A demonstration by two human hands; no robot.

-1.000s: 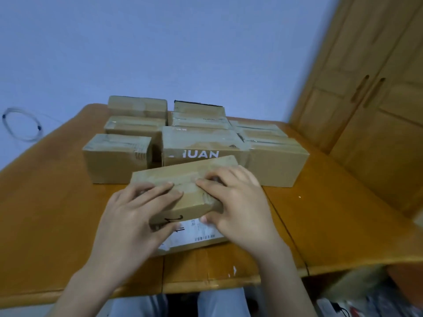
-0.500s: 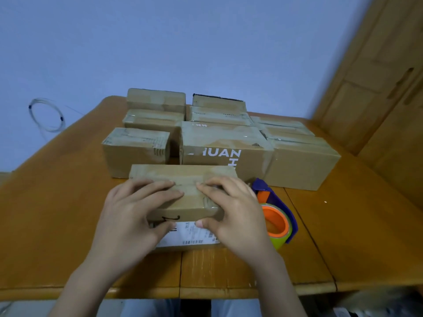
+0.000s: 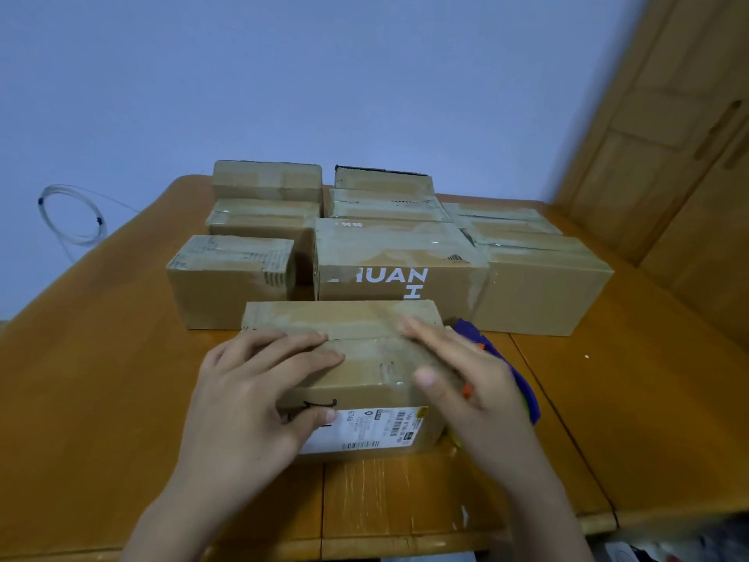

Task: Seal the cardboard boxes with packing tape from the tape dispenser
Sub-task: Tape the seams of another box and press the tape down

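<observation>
A small cardboard box (image 3: pixel 364 367) with clear tape along its top seam and a white shipping label on its front lies near the table's front edge. My left hand (image 3: pixel 251 395) lies flat on the box's left half, fingers straight over the seam, thumb down the front face. My right hand (image 3: pixel 466 383) hovers blurred at the box's right end with fingers extended. The purple and orange tape dispenser (image 3: pixel 502 367) sits just right of the box, mostly hidden behind my right hand.
Several taped cardboard boxes (image 3: pixel 397 257) stand in rows behind the near box on the wooden table (image 3: pixel 101 379). A coiled clear cable (image 3: pixel 69 217) hangs on the blue wall at left. A wooden wardrobe (image 3: pixel 668 135) stands at right.
My right hand has slid from the box's middle to its right end and partly off it. The left hand has stayed on the box. The camera view shifted left.
</observation>
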